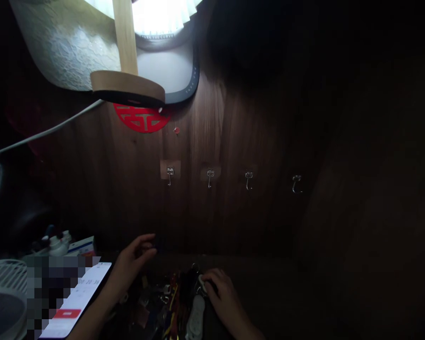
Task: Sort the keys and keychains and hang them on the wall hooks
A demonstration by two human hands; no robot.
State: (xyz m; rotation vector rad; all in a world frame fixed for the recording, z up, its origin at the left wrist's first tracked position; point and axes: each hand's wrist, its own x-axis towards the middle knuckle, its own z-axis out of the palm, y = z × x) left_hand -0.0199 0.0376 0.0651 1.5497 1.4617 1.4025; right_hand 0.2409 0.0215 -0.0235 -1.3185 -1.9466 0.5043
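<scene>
Cap: "TAKE THE CURVE" (phone: "20 36")

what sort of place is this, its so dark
Probably a nook or desk corner in someone's home, though most of it is too dark to tell. A row of small metal hooks on dark wood panelling, a red cut-out ornament and a lit lamp suggest it.

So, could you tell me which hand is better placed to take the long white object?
Probably the right hand: it is close beside the long white object; the left hand is farther away.
</scene>
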